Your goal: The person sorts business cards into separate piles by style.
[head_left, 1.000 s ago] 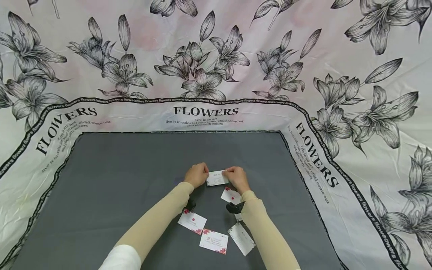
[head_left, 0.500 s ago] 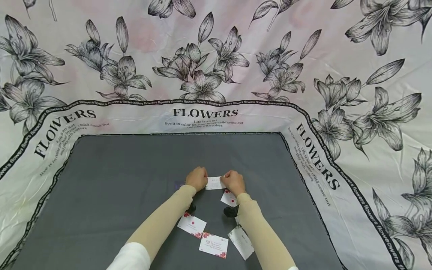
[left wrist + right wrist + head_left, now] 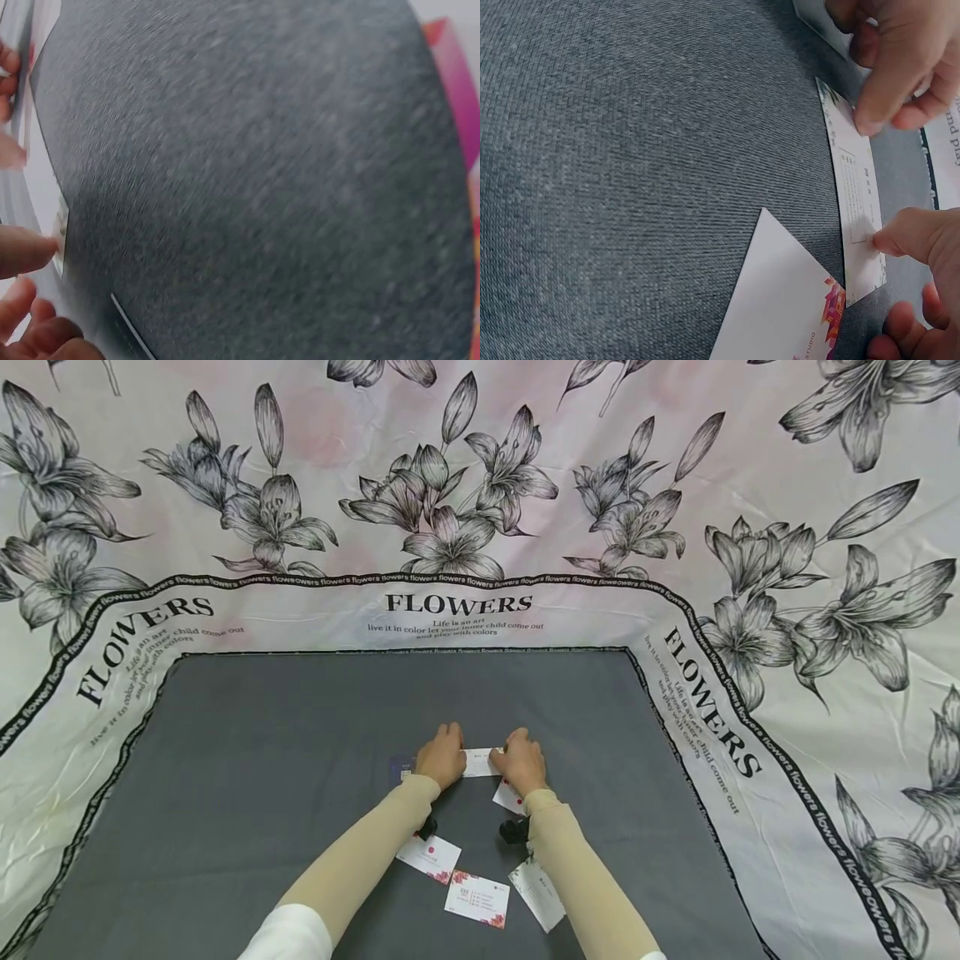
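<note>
Grey cloth (image 3: pixel 262 760) covers the middle of the desk, framed by a white sheet printed with black lilies (image 3: pixel 450 485) and the word FLOWERS. Near the centre lies a small white card (image 3: pixel 480 762), held at both short ends. The left hand (image 3: pixel 442 757) has its fingertips on the card's nine o'clock end; the right hand (image 3: pixel 519 762) has its fingertips on the three o'clock end. The right wrist view shows a thumb tip and a fingertip (image 3: pixel 874 112) pressing the card (image 3: pixel 859 217) flat against the cloth, so it lies level and square between the two hands rather than lifted. Whether the fingers curl under the edge cannot be told.

Just at five o'clock of that card, touching or nearly so, sits a second card with a red flower corner (image 3: pixel 507 797). Three more cards lie nearer the person, at about six o'clock, spread apart and turned at different angles: one (image 3: pixel 429 857) under the left forearm, one (image 3: pixel 477 898) in the middle, one (image 3: pixel 537 893) beside the right forearm. Something small and dark (image 3: pixel 401 767) peeks out just at nine o'clock of the left hand; what it is cannot be told.
</note>
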The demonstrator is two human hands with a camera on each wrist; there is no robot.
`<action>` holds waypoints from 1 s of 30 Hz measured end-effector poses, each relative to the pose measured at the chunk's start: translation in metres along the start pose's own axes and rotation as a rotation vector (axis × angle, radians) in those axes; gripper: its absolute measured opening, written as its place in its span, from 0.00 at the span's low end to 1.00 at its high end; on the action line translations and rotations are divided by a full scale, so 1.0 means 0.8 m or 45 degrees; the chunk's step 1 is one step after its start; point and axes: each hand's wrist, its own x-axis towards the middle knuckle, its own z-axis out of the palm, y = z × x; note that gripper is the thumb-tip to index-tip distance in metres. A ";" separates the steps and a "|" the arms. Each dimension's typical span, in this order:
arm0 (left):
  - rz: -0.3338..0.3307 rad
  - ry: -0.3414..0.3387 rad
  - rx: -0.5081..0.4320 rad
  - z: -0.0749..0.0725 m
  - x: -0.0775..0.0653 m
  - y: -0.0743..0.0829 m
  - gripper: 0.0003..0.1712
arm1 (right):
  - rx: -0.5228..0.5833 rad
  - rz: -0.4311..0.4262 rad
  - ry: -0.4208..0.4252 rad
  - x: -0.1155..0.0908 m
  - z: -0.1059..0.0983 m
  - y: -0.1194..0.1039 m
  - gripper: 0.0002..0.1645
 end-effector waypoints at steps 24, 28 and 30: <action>0.598 -0.152 0.166 0.046 -0.090 0.081 0.19 | -0.126 -0.256 -0.263 -0.110 -0.080 0.121 0.34; 0.576 -0.162 0.220 0.060 -0.100 0.088 0.29 | -0.128 -0.260 -0.317 -0.123 -0.086 0.128 0.40; 0.576 -0.164 0.248 0.066 -0.101 0.089 0.33 | -0.123 -0.246 -0.316 -0.126 -0.085 0.131 0.40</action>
